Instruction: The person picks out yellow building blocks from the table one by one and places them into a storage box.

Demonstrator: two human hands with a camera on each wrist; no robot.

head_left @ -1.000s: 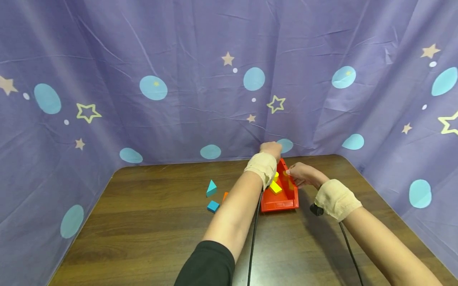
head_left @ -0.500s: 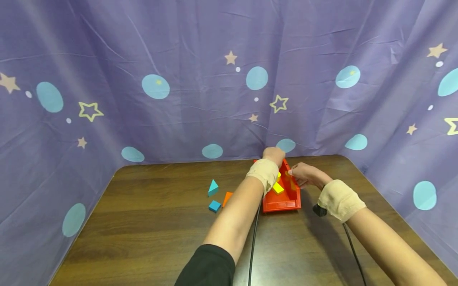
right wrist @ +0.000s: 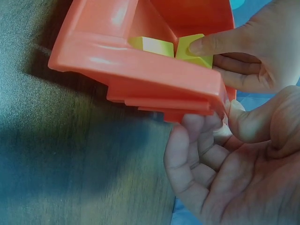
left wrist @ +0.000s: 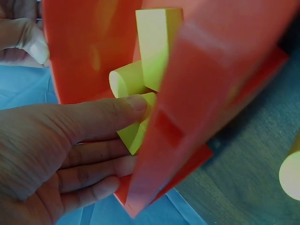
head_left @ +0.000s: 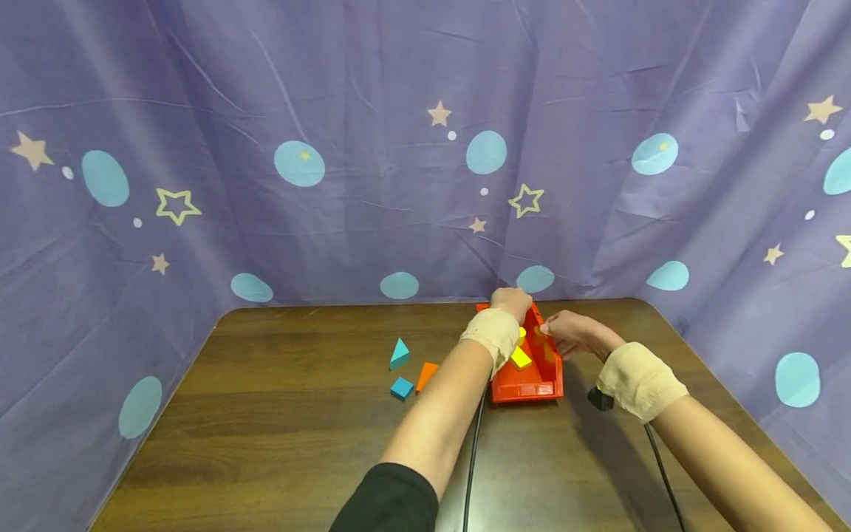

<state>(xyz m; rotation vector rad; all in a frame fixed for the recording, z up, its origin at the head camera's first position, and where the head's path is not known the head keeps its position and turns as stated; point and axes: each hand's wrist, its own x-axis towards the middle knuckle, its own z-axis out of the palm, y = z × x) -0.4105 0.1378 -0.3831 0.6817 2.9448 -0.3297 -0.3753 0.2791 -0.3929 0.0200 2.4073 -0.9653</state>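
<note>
My left hand [head_left: 510,303] reaches into a red plastic bin [head_left: 528,391] near the table's far edge. In the left wrist view its thumb and fingers pinch a yellow block [left wrist: 133,137] inside the bin, the block partly hidden by the thumb and the bin wall. A yellow cylinder [left wrist: 126,80] and a longer yellow block [left wrist: 152,42] lie close by in the bin. My right hand [right wrist: 225,164] holds the bin's right wall, thumb on the rim and fingers curled under its outer side. Its fingertips are partly hidden behind the wall.
Left of the bin on the wooden table [head_left: 279,443] lie a teal triangular block [head_left: 399,355], a blue block [head_left: 402,389] and an orange block [head_left: 426,375] partly behind the left forearm. A pale yellow round-ended piece [left wrist: 291,176] shows beside the bin. A purple curtain [head_left: 346,185] hangs behind.
My left hand has come down and nearer, deeper into the bin. The right hand keeps its hold on the bin wall. The head view has shifted slightly, uncovering more of the orange block.
</note>
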